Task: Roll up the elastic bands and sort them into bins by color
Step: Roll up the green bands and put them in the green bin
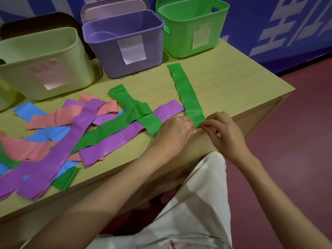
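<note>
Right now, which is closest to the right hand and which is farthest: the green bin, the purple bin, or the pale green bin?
From the right hand, in the head view:
1. Green bin, at the back of the table on the right, is nearest.
2. Purple bin, at the back in the middle, comes next.
3. Pale green bin, over on the left, is farthest.

Activity room, blue lettered wall (287,24) (banner-like), red floor (296,141)
</note>
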Tool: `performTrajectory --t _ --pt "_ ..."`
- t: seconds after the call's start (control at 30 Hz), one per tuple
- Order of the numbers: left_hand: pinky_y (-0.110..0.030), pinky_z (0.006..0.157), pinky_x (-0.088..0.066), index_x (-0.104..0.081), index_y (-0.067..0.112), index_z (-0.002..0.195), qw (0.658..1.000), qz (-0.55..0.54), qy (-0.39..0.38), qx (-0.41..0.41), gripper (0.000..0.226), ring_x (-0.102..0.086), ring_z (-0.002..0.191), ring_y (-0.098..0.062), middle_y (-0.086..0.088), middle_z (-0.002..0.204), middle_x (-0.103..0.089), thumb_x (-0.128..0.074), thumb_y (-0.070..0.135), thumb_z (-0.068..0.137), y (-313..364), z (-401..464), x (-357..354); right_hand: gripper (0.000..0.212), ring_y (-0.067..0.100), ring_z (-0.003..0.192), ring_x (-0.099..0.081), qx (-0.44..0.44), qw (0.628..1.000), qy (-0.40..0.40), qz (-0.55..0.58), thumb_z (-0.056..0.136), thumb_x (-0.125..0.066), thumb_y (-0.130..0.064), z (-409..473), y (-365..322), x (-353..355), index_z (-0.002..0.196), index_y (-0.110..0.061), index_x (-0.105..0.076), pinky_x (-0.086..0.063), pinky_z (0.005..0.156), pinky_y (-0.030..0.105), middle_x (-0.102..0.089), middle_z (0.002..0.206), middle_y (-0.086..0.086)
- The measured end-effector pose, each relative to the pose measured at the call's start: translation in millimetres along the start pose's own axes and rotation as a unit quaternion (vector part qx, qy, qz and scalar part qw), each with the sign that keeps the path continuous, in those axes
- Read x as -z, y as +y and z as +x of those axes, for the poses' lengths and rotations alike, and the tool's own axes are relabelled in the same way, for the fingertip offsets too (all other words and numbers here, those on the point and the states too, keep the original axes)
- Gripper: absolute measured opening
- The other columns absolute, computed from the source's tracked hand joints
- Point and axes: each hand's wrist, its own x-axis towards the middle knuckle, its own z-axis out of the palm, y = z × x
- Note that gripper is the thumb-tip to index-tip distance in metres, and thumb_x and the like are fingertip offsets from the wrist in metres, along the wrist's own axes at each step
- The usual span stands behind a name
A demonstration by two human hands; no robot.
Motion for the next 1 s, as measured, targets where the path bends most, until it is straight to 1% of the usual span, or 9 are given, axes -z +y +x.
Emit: performTrajectory --t 0.1,0.17,0.3,0.37,0.4,0.47,0.57,0.77,1.0 --pt "-0.042 0.058 -0.055 -0.071 0.001 0.082 0.998 0.044 -0.035 -0.024 0.004 -0.065 0.073 -0.028 -0.011 0.083 -0.068 -0.067 0.0 0.08 -2 -3 -3 0.02 0.022 0.087 -0.051 0.014 0.999 0.014 -0.041 0.095 -0.055 -0.019 -4 1 -5 0.098 -0.007 -0.07 -0.046 0.05 0.039 -0.06 0.095 0.006" --pt "-0.041 0.059 -0.056 -0.071 0.002 0.087 0.997 0.053 -0.039 -0.042 0.007 -0.065 0.077 -0.027 -0.01 0.089 -0.068 -0.066 0.0 0.081 -1 -6 0 0.019 0.025 0.089 -0.051 0.025 0.998 0.022 -0.057 0.095 -0.056 -0.015 -8 0 -7 0.101 -0.004 -0.07 -0.049 0.057 0.039 -0.061 0.098 0.009" --pt "-0.04 0.087 -0.054 -0.067 0.001 0.11 0.995 0.076 -0.017 -0.06 0.024 -0.063 0.104 -0.03 -0.013 0.113 -0.067 -0.055 0.015 0.094 1 -19 5 0.024 0.029 0.099 -0.051 0.052 0.995 0.026 -0.076 0.094 -0.052 -0.005 -17 -6 -10 0.112 0.003 -0.066 -0.044 0.083 0.037 -0.062 0.108 0.016" --pt "-0.041 0.107 -0.037 -0.056 0.001 0.129 0.99 0.117 -0.048 -0.063 0.04 -0.05 0.127 -0.028 -0.014 0.134 -0.056 -0.043 0.024 0.099 5 -22 12 0.027 0.03 0.107 -0.053 0.053 0.995 0.026 -0.086 0.096 -0.05 -0.007 -21 -9 -12 0.115 0.004 -0.065 -0.04 0.091 0.037 -0.062 0.114 0.017" --pt "-0.041 0.115 -0.025 -0.045 0.002 0.139 0.986 0.134 -0.075 -0.062 0.046 -0.037 0.138 -0.026 -0.012 0.146 -0.043 -0.035 0.029 0.102 6 -24 13 0.028 0.031 0.112 -0.054 0.05 0.994 0.023 -0.091 0.097 -0.049 -0.009 -23 -9 -14 0.117 0.004 -0.064 -0.039 0.095 0.037 -0.062 0.118 0.016" --pt "-0.041 0.12 -0.008 -0.026 0.006 0.149 0.98 0.157 -0.113 -0.051 0.054 -0.014 0.146 -0.021 -0.007 0.158 -0.02 -0.021 0.036 0.104 5 -25 16 0.031 0.03 0.125 -0.05 0.041 0.995 0.012 -0.093 0.098 -0.048 -0.01 -26 -9 -15 0.123 0.003 -0.061 -0.036 0.105 0.039 -0.06 0.128 0.015" --pt "-0.044 0.119 -0.008 -0.026 0.007 0.149 0.975 0.191 -0.105 -0.053 0.058 -0.013 0.147 -0.022 -0.005 0.159 -0.018 -0.017 0.041 0.102 4 -27 16 0.039 0.026 0.141 -0.032 0.02 0.996 -0.026 -0.086 0.1 -0.041 -0.015 -27 -10 -15 0.134 0.0 -0.052 -0.027 0.115 0.042 -0.048 0.143 0.012" --pt "-0.046 0.12 -0.004 -0.019 0.009 0.151 0.974 0.195 -0.111 -0.04 0.06 -0.007 0.148 -0.022 -0.003 0.16 -0.009 -0.017 0.042 0.101 0 -24 11 0.049 0.018 0.147 -0.016 -0.021 0.993 -0.086 -0.078 0.102 -0.028 -0.025 -21 -13 -13 0.145 -0.004 -0.038 -0.015 0.12 0.039 -0.035 0.153 0.008" --pt "-0.048 0.119 -0.005 -0.017 0.008 0.151 0.973 0.195 -0.118 -0.027 0.064 -0.004 0.148 -0.023 -0.002 0.16 -0.006 -0.014 0.041 0.097 -3 -18 10 0.043 0.017 0.148 -0.015 -0.027 0.993 -0.087 -0.073 0.101 -0.028 -0.027 -19 -14 -10 0.133 -0.007 -0.049 -0.015 0.119 0.039 -0.035 0.153 0.007"
